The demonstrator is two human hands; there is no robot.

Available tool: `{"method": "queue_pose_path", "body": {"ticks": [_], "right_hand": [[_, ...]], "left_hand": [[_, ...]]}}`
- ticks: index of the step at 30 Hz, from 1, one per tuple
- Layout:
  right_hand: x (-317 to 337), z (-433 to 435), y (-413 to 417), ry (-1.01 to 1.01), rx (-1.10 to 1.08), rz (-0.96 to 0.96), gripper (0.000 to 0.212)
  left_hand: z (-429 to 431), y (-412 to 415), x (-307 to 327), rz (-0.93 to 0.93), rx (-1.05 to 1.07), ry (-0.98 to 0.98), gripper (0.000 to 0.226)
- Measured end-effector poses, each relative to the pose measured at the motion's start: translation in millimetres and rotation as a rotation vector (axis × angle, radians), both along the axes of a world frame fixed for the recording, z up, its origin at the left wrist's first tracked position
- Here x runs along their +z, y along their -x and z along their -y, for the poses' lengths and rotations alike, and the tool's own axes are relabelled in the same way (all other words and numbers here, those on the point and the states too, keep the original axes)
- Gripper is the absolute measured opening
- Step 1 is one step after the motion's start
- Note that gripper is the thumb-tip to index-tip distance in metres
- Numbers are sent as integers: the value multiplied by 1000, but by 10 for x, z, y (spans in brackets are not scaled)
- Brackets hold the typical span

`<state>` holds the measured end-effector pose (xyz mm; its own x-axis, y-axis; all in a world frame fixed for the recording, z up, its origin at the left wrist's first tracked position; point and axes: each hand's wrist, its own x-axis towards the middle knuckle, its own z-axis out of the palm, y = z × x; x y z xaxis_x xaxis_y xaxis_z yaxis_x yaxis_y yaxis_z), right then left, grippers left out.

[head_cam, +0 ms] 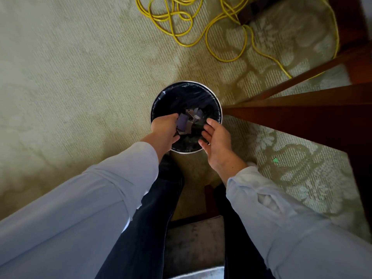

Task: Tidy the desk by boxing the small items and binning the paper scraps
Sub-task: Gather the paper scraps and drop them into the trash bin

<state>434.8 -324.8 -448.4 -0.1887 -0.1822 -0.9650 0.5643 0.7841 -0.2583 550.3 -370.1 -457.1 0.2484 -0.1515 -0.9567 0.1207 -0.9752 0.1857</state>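
Over the bin (181,95), fingers of the left hand (164,130) clutch paper scraps (182,123) — the right hand (216,138) alongside, fingers loosely spread.

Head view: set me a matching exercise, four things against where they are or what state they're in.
1 left hand
2 right hand
3 yellow cable
4 green scrap

A lies on the carpet right of the bin
B holds purple scraps over the bin
C open, holding nothing
D looped on the carpet beyond the bin

Pairs: 1-B, 2-C, 3-D, 4-A.
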Motion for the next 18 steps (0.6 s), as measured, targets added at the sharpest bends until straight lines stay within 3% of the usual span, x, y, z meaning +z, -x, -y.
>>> {"method": "queue_pose_path", "body": {"ticks": [8, 13, 18], "right_hand": [[1084, -32, 147, 88, 13, 6, 29], [2108, -92, 281, 176, 4, -28, 12], [3019, -322, 418, 293, -83, 16, 22]], "left_hand": [[-101, 107, 1073, -60, -35, 80, 20], [-135, 224, 2159, -136, -74, 147, 14], [-227, 390, 3081, -204, -180, 200, 10]]}}
